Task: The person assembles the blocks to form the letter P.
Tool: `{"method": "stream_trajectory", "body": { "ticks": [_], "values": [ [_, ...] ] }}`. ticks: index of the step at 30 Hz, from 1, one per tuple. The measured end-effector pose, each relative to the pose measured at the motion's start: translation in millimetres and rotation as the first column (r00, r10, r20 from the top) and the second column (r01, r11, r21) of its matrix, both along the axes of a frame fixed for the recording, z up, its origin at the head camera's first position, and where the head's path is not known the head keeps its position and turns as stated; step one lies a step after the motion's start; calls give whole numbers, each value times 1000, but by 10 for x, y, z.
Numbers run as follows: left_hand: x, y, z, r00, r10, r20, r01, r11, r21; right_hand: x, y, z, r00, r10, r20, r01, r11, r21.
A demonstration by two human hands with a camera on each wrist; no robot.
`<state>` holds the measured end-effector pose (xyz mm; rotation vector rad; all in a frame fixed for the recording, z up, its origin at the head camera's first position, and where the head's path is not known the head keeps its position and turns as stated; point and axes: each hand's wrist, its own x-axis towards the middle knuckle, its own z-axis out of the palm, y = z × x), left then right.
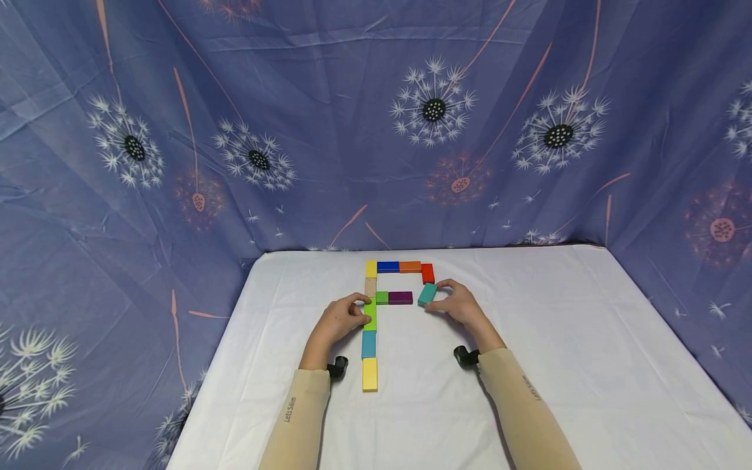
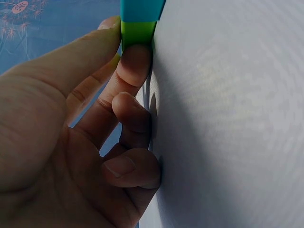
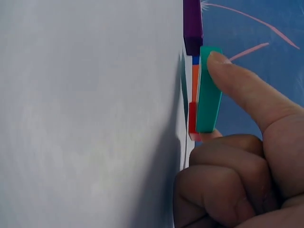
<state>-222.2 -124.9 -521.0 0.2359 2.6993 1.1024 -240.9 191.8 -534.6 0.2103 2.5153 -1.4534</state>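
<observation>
My right hand pinches a teal block between thumb and finger. That block is slanted and slightly above the white cloth, below the red block and right of the purple block. In the right wrist view, the thumb presses one end of the teal block; the other fingers are curled. My left hand holds the lime green block in the upright column, thumb and fingers at its left side. The left wrist view shows a fingertip against the lime green block, beside a blue block.
The column also has yellow, tan, light blue and lower yellow blocks. Dark blue and orange blocks run along the top. A small green block joins the purple one. Patterned blue curtain surrounds the table.
</observation>
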Motion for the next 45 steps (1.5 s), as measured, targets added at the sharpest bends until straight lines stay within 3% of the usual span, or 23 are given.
{"method": "stream_trajectory", "body": {
  "ticks": [15, 24, 45],
  "values": [
    [-22, -12, -30, 1000, -14, -13, 14, 1000, -2, -4, -143, -19, 997, -73, 11, 72, 995, 66],
    [-21, -12, -22, 1000, -7, -2, 7, 1000, 1, -19, -211, -7, 998, -44, -34, 50, 980, 192],
    [-26, -11, -33, 1000, -13, -5, 13, 1000, 6, -20, -259, -5, 999, -33, -42, 42, 968, 246]
  ]
}}
